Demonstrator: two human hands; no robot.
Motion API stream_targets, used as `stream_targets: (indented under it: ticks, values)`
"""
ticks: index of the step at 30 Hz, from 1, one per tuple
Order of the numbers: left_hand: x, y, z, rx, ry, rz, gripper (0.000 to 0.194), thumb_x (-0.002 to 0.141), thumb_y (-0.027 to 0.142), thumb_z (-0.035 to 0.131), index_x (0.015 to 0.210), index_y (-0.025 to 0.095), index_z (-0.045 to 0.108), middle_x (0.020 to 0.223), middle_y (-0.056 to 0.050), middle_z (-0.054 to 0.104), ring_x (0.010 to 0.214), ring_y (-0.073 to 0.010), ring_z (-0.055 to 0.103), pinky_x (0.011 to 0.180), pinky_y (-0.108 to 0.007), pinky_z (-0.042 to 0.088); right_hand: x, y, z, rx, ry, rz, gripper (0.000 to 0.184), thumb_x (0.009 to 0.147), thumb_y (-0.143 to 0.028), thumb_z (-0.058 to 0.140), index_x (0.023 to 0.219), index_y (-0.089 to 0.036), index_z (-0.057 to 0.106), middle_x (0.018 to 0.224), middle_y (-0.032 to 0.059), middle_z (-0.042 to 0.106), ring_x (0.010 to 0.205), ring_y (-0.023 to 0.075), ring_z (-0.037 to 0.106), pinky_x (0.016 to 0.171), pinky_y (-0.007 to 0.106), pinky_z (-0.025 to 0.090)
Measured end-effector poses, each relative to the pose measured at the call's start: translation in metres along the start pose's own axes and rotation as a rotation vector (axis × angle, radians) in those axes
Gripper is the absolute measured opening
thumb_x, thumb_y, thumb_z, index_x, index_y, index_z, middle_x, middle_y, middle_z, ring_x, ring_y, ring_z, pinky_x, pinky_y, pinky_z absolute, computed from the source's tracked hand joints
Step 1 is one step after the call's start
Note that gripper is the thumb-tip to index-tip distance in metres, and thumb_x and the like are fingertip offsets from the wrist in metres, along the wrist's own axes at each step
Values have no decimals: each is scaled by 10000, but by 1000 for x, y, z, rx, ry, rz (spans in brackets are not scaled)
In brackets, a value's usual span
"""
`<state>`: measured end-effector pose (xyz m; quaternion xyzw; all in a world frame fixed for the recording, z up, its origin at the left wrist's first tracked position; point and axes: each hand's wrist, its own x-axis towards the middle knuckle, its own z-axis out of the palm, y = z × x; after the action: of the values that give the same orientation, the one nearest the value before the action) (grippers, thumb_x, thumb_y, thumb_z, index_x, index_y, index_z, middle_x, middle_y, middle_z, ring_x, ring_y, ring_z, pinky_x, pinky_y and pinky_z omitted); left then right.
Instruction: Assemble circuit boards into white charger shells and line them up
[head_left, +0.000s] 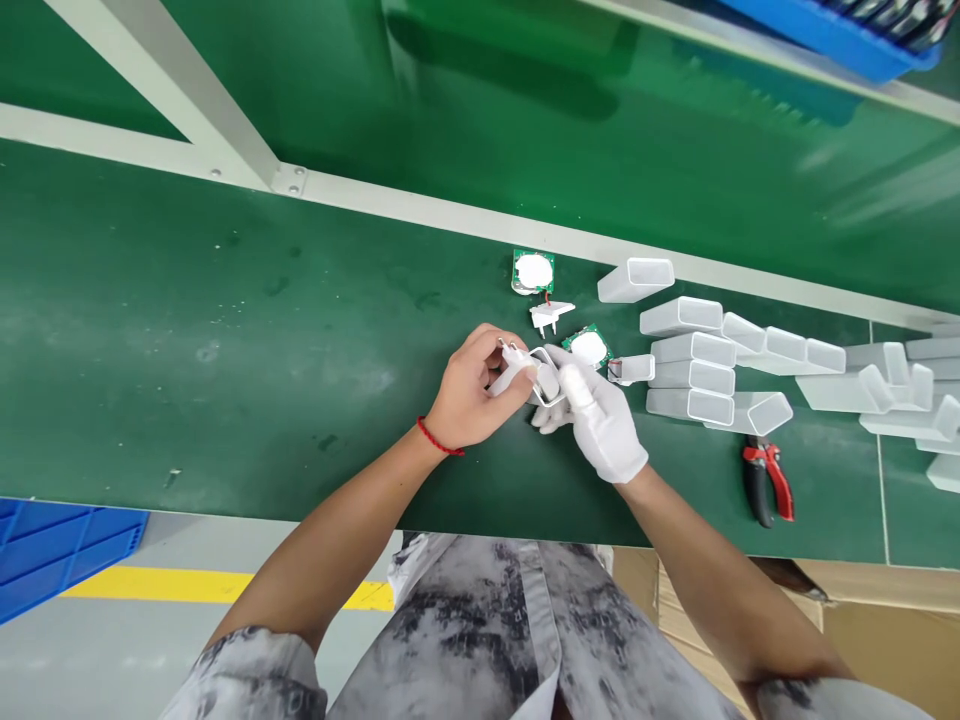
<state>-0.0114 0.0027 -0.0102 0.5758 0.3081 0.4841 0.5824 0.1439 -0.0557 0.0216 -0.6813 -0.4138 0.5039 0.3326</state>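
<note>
My bare left hand [471, 392], a red string round its wrist, is closed on a white plug piece [514, 366] with metal pins. My right hand [592, 415] wears a white glove and grips a white plastic housing [549, 382] that meets the plug piece between the two hands. Just beyond them on the green belt [225, 340] lie a green circuit board with a white disc [587, 346], another such board [533, 271] and a loose white plug cap [551, 314].
Several white rectangular housings [691, 376] lie in a pile to the right, stretching to the frame's edge. Red-handled pliers [766, 480] rest near the belt's front edge. A blue crate [60, 540] sits lower left, a cardboard box [862, 610] lower right.
</note>
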Motion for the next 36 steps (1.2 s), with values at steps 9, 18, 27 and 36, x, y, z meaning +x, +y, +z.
stream_targets:
  ticks: [9, 18, 27, 36]
  values:
    - [4, -4, -6, -217, -50, 30, 207, 847, 297, 757, 1018, 195, 701, 950, -29, 561, 666, -76, 591, 567, -200, 537, 0, -8, 10, -920, 170, -602, 389, 955, -361, 535, 1283, -184, 647, 1282, 134, 654, 1039, 264, 681, 747, 359, 603]
    - [15, 24, -32, -575, -62, -207, 394, 849, 485, 679, 1110, 190, 693, 1051, -100, 745, 742, -223, 743, 573, -288, 570, 6, -29, -15, 201, 53, -186, 334, 778, -476, 747, 1021, -248, 727, 1028, 18, 737, 909, 216, 691, 816, 373, 587]
    - [17, 23, -27, -630, 5, -291, 233, 758, 313, 752, 894, 128, 709, 744, -49, 715, 612, -172, 686, 507, -251, 536, 5, -53, -36, 627, -71, 93, 209, 774, -413, 723, 922, -267, 706, 872, -20, 728, 644, 106, 659, 508, 187, 552]
    - [-3, 64, -3, -774, -288, -211, 162, 850, 250, 719, 744, 131, 692, 588, -19, 615, 577, -153, 635, 549, -262, 502, 4, -55, -40, 698, -72, 137, 169, 793, -357, 722, 932, -260, 722, 830, -29, 752, 618, 102, 677, 473, 158, 563]
